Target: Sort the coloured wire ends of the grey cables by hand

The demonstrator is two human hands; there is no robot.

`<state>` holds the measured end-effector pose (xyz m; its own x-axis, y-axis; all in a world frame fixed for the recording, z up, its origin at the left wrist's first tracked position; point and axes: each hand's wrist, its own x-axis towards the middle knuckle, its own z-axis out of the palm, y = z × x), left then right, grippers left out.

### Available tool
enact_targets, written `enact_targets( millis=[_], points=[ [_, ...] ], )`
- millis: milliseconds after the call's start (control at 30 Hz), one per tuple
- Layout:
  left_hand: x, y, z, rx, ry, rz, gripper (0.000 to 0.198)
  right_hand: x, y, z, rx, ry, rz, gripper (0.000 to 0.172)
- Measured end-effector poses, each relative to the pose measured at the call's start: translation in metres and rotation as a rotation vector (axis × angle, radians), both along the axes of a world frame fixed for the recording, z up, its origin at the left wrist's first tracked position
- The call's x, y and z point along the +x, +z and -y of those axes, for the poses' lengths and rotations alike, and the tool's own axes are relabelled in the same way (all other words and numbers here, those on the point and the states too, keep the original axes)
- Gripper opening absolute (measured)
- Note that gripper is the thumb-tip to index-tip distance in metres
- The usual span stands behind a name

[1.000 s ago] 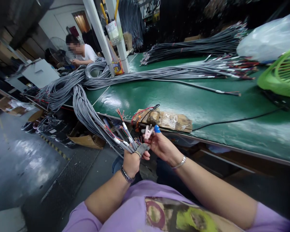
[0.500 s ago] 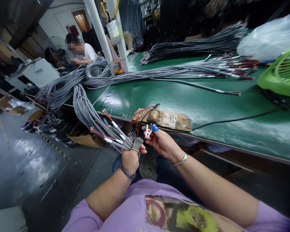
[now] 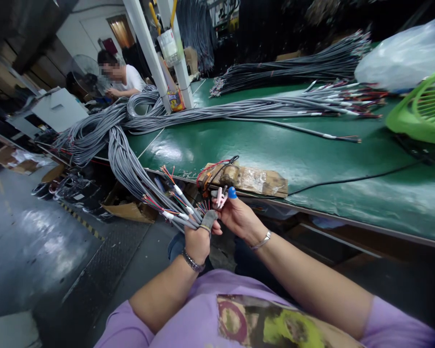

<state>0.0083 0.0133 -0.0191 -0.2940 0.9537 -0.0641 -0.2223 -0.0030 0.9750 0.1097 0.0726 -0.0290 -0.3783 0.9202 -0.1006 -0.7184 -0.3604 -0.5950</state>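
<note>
My left hand (image 3: 200, 238), its thumb in a grey cover, is closed around the ends of a bundle of grey cables (image 3: 130, 162). Colored inner wires (image 3: 174, 180) fan out from the cable ends past white bands. My right hand (image 3: 237, 216) wears a blue cover on one fingertip and is closed on a small pink clip-like tool (image 3: 221, 197), beside the left thumb. Just beyond both hands, a taped wooden block (image 3: 259, 180) with red and black leads sits at the bench edge. What the tool's tip touches is too small to make out.
Long grey cables (image 3: 203, 113) run across the green bench (image 3: 210, 145). Dark cables (image 3: 293, 67) lie behind them. A green fan (image 3: 420, 113) and a white plastic bag (image 3: 402, 55) are at right. Another person (image 3: 125, 79) sits beyond the white posts.
My right hand has shifted slightly left, closer to my left hand. The held cable ends and left hand have moved a little to the right.
</note>
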Motion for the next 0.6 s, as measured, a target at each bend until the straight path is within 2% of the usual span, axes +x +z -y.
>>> enact_targets(
  millis=[133,333,400,533,600],
  points=[
    [-0.002,0.001,0.003,-0.013,-0.005,-0.009,0.03,-0.003,-0.002,0.002,-0.05,-0.068,0.048,0.046],
    [0.001,0.01,0.001,0.0,-0.001,0.062,0.029,0.0,-0.007,0.005,0.144,-0.227,0.282,0.049],
    [0.002,0.011,0.0,-0.003,0.003,0.07,0.029,0.0,-0.005,0.005,0.099,-0.184,0.251,0.048],
    [0.004,0.011,-0.002,-0.002,0.019,0.066,0.03,0.0,0.002,0.003,-0.049,-0.001,0.056,0.047],
    [0.004,0.011,-0.002,-0.004,0.022,0.052,0.031,-0.001,0.004,0.002,-0.082,0.024,-0.002,0.044]
  ],
)
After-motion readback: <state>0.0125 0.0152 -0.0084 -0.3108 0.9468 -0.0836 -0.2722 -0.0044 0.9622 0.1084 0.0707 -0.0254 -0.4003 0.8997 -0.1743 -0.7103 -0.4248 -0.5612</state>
